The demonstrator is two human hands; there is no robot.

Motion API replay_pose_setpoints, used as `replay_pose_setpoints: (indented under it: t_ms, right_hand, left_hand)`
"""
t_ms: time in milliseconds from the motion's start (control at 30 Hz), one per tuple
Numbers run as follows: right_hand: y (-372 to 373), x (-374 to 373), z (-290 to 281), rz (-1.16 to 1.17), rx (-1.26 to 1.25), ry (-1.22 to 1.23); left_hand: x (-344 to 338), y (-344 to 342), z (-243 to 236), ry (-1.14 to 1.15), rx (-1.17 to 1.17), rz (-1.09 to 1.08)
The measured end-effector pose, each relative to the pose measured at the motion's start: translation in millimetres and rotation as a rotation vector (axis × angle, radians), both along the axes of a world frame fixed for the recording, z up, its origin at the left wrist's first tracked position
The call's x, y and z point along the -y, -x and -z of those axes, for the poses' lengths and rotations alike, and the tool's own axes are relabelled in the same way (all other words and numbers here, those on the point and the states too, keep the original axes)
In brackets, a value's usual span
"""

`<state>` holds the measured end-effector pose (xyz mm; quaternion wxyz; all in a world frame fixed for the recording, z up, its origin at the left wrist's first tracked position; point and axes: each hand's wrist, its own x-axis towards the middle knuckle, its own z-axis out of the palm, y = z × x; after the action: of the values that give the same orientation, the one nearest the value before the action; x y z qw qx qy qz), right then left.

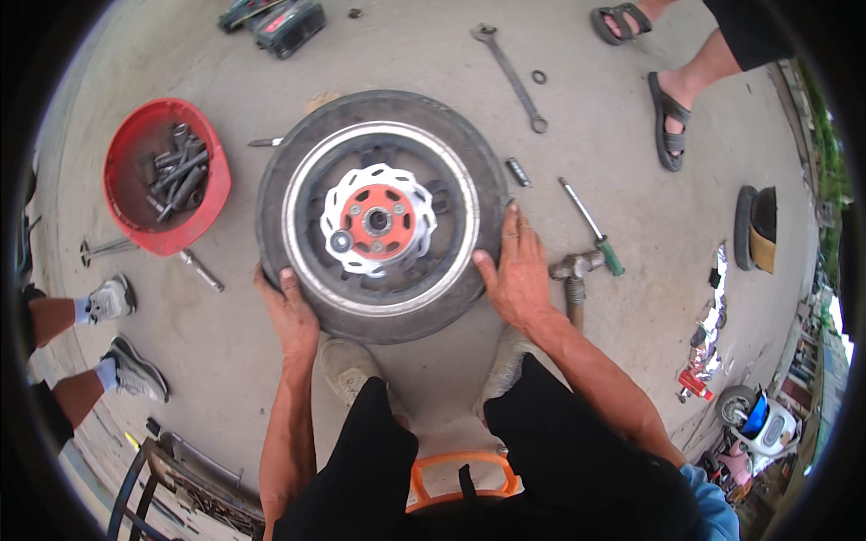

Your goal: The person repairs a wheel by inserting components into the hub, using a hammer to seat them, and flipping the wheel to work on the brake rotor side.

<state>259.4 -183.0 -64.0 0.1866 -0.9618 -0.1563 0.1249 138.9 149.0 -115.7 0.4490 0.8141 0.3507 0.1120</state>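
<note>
A motorcycle wheel (382, 311) with a black tyre lies flat in front of me, its silver rim facing up. In its middle sits a wavy silver brake disc (417, 187) around an orange-red hub plate (397, 236) with a round centre hole. A small round metal piece (341, 241) rests over the disc's lower left part. My left hand (292, 312) grips the tyre at the lower left, thumb on top. My right hand (520, 278) grips the tyre's right side, its thumb reaching toward the rim. The fingers' undersides are partly hidden.
A red bowl-like container (216, 203) of sockets stands left. To the right lie a hammer (575, 287), a green-handled screwdriver (610, 256) and a small socket (518, 171); farther off are a wrench (511, 79) and a ring (538, 77). Other people's feet (672, 122) are nearby.
</note>
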Motion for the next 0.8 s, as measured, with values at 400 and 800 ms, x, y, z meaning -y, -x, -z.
replay_pose_setpoints:
  t_ms: [400,800]
  right_hand:
    - [4.0,18.7,-2.2,0.053,-0.023,-0.234]
    - [35.2,9.6,-27.1,0.444,-0.328,-0.733]
  left_hand:
    - [15.0,-9.3,-25.6,0.062,-0.034,-0.095]
    - [49.0,25.2,-80.1,0.357,-0.208,-0.088]
